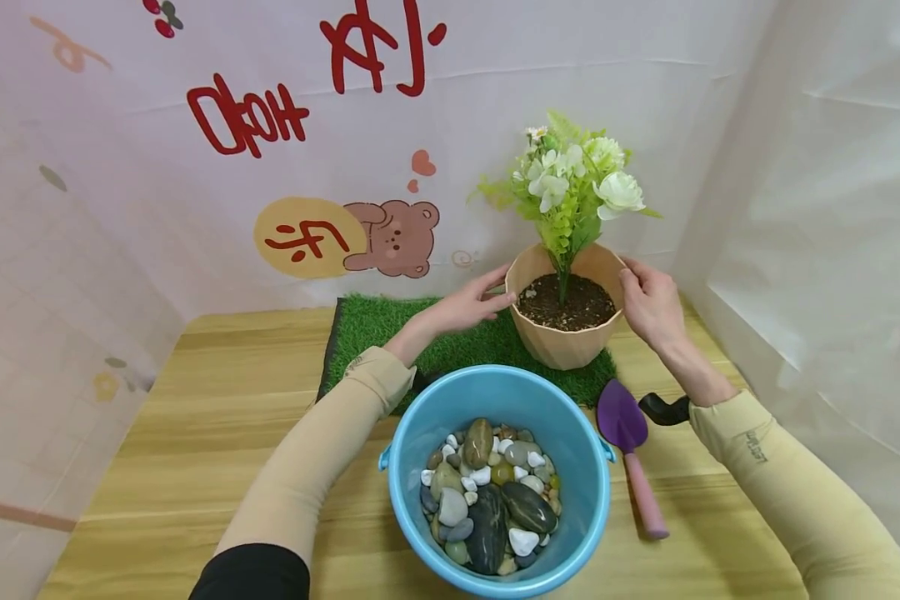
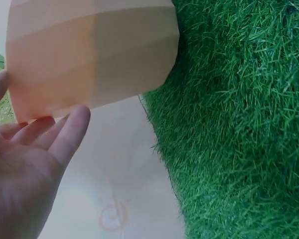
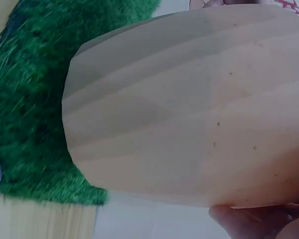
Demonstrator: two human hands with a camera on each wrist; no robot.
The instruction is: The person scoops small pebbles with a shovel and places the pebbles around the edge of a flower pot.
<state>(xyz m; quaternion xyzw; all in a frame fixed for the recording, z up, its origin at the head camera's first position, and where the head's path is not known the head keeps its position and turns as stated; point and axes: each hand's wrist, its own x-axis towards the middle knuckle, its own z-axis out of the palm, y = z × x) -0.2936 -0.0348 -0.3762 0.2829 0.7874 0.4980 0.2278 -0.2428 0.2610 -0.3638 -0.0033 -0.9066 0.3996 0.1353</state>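
Observation:
A peach faceted flowerpot (image 1: 566, 346) holds dark soil (image 1: 551, 304) and a bunch of white flowers with green leaves (image 1: 570, 183). It is over the back right end of the green artificial grass mat (image 1: 412, 321). My left hand (image 1: 468, 304) holds the pot's left side near the rim, and the left wrist view shows its fingers (image 2: 72, 132) against the wall. On the opposite side my right hand (image 1: 652, 304) grips the rim. Its fingertips press the outer wall, low at the right of the right wrist view, where the faceted side of the pot fills most of the picture.
A light blue bucket (image 1: 412, 467) with pebbles and larger dark stones stands in front of the mat. To its right lies a trowel (image 1: 633, 450) with purple blade and pink handle, near a black curved handle (image 1: 663, 410). Printed cloth (image 1: 495, 100) hangs behind the wooden table (image 1: 217, 433).

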